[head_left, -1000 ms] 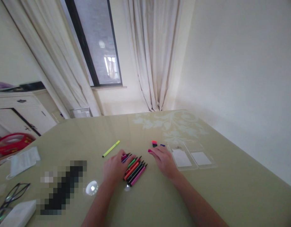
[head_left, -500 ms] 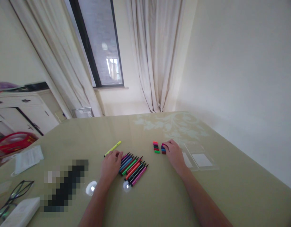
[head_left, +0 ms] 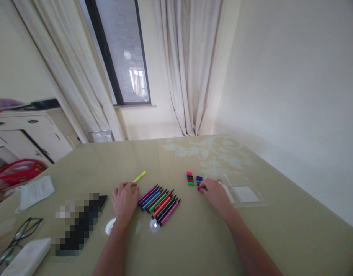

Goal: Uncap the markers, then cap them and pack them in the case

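Uncapped felt-tip markers (head_left: 160, 203) in several colours lie in a slanted row on the table, tips pointing up and right. Just left of the row, my left hand (head_left: 125, 199) has its fingers curled over the near end of a yellow marker (head_left: 139, 176), hiding that end. My right hand (head_left: 215, 194) pinches a small magenta marker cap (head_left: 200, 188) at the near end of a short column of dark and blue caps (head_left: 199, 178). A second column of caps (head_left: 190, 178), pink, black, red and green, lies to its left.
Behind my right hand lies a clear plastic case (head_left: 247, 194) with a white insert. On the left are a pixelated dark object (head_left: 81, 226), glasses (head_left: 27, 229), a white box (head_left: 27, 257) and a face mask (head_left: 35, 193). A wall (head_left: 303, 115) borders the table's right side.
My left hand has moved left, off the marker row and onto the yellow marker's near end. My right hand has drawn slightly nearer with the magenta cap, uncovering the blue caps.
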A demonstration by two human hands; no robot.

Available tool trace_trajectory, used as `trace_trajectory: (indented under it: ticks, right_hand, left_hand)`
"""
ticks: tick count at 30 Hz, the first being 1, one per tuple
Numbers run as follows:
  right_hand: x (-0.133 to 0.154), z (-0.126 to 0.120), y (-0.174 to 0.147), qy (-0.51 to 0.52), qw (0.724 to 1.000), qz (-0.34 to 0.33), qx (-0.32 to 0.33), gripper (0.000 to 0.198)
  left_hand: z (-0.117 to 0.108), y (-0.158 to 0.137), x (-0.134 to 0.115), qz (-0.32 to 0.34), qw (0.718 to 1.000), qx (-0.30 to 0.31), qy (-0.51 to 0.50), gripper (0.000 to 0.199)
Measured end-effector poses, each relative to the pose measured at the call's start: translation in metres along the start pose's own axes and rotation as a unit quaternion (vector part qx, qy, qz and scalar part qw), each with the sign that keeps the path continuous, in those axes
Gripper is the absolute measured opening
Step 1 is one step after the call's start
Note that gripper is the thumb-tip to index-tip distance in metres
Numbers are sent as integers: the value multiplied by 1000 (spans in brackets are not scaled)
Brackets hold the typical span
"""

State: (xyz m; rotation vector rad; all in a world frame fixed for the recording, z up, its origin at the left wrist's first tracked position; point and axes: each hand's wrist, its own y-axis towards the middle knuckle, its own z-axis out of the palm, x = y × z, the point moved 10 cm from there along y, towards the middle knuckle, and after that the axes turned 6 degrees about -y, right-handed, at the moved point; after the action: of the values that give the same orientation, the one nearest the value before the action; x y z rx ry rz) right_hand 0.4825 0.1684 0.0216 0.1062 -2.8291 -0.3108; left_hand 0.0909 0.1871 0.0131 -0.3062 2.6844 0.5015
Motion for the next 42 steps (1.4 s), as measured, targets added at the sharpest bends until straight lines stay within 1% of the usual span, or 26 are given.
trace_trajectory:
  ticks: [4, 8, 11, 14, 16, 18, 21, 22, 24, 26, 29, 31, 34, 36, 38, 40, 42]
  right_hand:
    - [2, 2, 5, -9, 1000, 7, -6, 17]
    - [-1, 2, 9, -19, 999, 27, -6, 16]
    - [1, -4, 9, -24, 999, 24, -24, 20]
    - [12, -13, 6, -4, 998, 6, -63, 23]
    - [27, -20, 1, 26, 995, -18, -94, 20]
    - [45, -24, -5, 60, 990, -50, -115, 21]
    - [75, -23, -13, 95, 981, -116, -120, 47]
    - [83, -21, -16, 97, 979, -133, -117, 49]
    - [92, -14, -19, 93, 979, -147, -105, 37]
    - [94, -8, -20, 87, 982, -143, -92, 23]
    - [93, -7, -19, 96, 983, -130, -92, 21]
    - [94, -10, -20, 106, 981, -127, -98, 18]
    - [103, -12, -24, 87, 981, -144, -98, 16]
    - [113, -10, -29, 57, 979, -171, -94, 13]
    - [124, -7, -34, 35, 974, -202, -93, 9]
    - [131, -5, -38, 28, 970, -223, -95, 8]
    - [134, -4, -40, 29, 967, -233, -101, 9]
  left_hand:
    - [-1, 0, -1, -7, 1000, 6, 0, 27]
    - [-1, 0, -1, -5, 1000, 11, -21, 22]
    - [0, 2, 1, -4, 998, 13, -57, 20]
    - [-1, 4, -3, 5, 994, 8, -108, 21]
    - [-1, 4, -15, 27, 988, 9, -150, 23]
    - [0, -2, -36, 66, 979, 24, -191, 23]
    - [4, -20, -77, 150, 956, 65, -244, 21]
    - [3, -29, -92, 190, 940, 80, -272, 22]
    - [-1, -42, -111, 239, 919, 79, -302, 22]
    - [-8, -50, -122, 272, 906, 65, -317, 21]
    - [-14, -54, -126, 297, 896, 53, -325, 20]
    - [-17, -54, -127, 306, 900, 42, -307, 21]
    - [-18, -62, -135, 343, 913, 32, -216, 22]
    - [-12, -73, -146, 380, 912, 55, -143, 23]
    - [-1, -82, -155, 397, 909, 94, -88, 24]
    - [10, -86, -157, 377, 915, 136, -46, 26]
    - [20, -84, -154, 330, 928, 175, -3, 31]
